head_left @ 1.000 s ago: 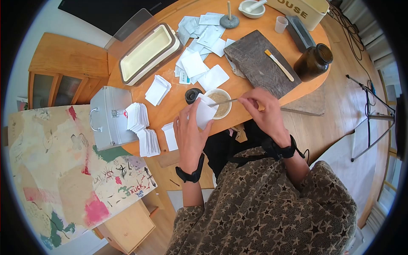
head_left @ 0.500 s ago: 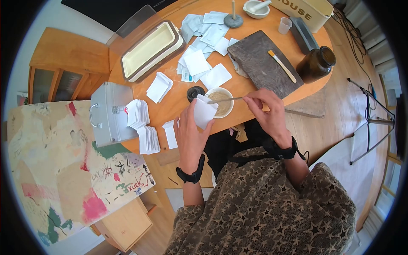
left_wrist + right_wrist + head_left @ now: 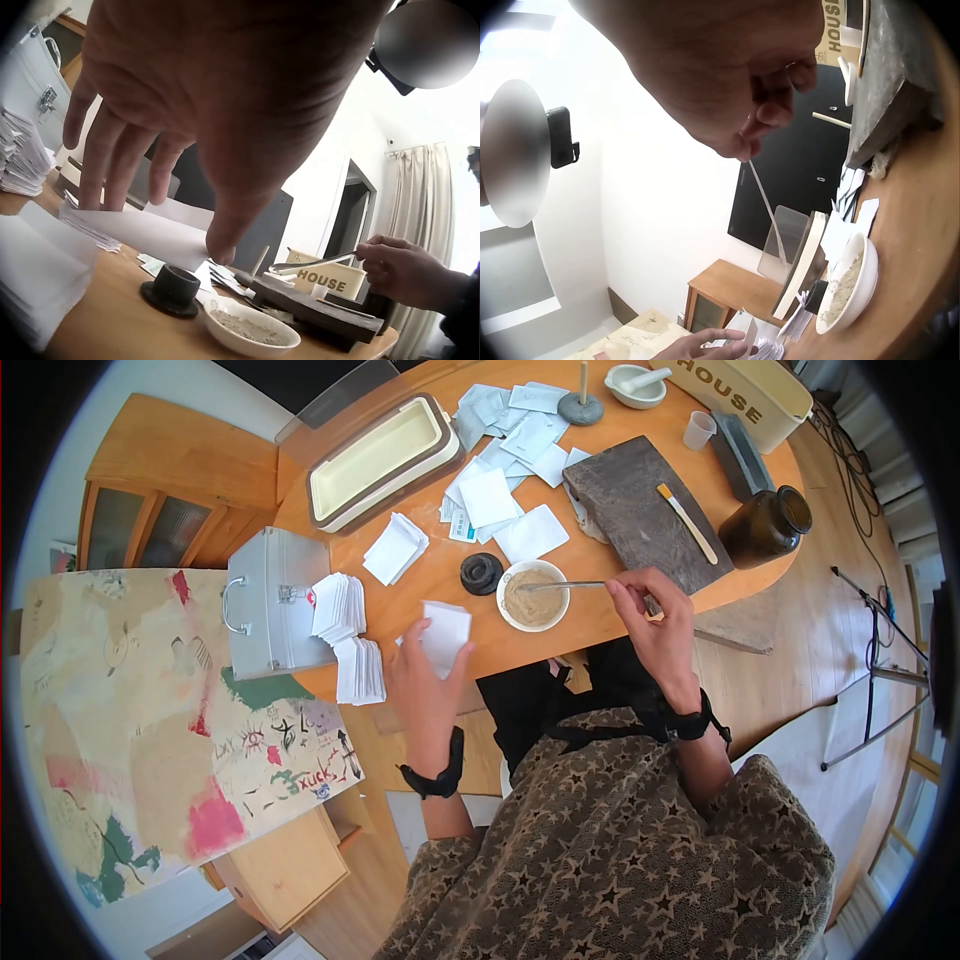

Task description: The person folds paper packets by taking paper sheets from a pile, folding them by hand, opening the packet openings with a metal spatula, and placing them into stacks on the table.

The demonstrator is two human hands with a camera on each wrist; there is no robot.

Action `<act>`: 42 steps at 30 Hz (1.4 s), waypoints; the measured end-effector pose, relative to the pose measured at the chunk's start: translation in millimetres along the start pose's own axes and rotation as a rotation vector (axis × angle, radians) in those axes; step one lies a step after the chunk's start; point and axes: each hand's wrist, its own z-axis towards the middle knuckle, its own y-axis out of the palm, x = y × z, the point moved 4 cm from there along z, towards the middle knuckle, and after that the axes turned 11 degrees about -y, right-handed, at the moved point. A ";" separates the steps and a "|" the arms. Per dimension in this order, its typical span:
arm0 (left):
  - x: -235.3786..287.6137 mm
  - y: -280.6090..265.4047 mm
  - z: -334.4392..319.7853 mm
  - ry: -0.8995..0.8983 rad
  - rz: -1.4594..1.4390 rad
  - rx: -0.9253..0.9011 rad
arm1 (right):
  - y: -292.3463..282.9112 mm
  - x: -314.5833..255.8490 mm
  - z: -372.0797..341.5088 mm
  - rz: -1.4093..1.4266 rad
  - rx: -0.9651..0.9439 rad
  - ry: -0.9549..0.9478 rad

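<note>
My left hand point(image 3: 425, 685) pinches a white paper packet point(image 3: 447, 638) between thumb and fingers, left of the bowl. Also in the left wrist view, the packet point(image 3: 161, 234) spans from thumb to fingertips. With thumb and fingertips, my right hand point(image 3: 660, 622) holds a slim metal spatula point(image 3: 575, 585) by its end, the other end above the white bowl point(image 3: 532, 626). Greyish-beige powder point(image 3: 530, 602) fills much of this bowl. From the right wrist view, the spatula point(image 3: 769, 206) slants down, raised above the bowl. A black round stand point(image 3: 481, 573) sits just left of the bowl.
Stacked white packets point(image 3: 340, 607) lie by a silver case point(image 3: 275, 600); more packets point(image 3: 396, 548) lie nearby. Behind are a cream planter point(image 3: 375, 465) and pale sachets point(image 3: 530, 435). To the right stand a dark slab point(image 3: 645, 510) with a brush point(image 3: 690, 525) and a brown jar point(image 3: 765, 528).
My left hand has drawn the packet left and away from the bowl. The spatula tip, earlier at the packet's mouth, is now over the powder. The head view has shifted slightly.
</note>
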 end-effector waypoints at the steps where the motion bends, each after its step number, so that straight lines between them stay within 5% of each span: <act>1: -6.9 -5.0 1.2 0.012 0.046 0.060 | -0.1 0.1 0.0 -0.005 -0.003 0.002; 14: -56.2 -10.6 -8.3 -0.318 0.136 -0.033 | 3.9 0.3 -4.4 -0.046 -0.029 -0.033; 20: -55.2 6.7 -15.7 -0.192 0.118 0.012 | 4.0 2.8 -6.7 -0.045 -0.045 -0.021; 33: -58.0 23.4 -23.5 -0.253 0.026 -0.103 | 5.7 6.5 -9.4 -0.085 -0.052 -0.026; 35: -57.3 22.7 -24.5 -0.106 0.093 0.068 | 6.2 8.4 -9.9 -0.085 -0.049 -0.024; 42: -57.5 20.1 -23.3 -0.137 0.096 0.011 | 9.6 13.2 -11.2 -0.099 -0.070 -0.017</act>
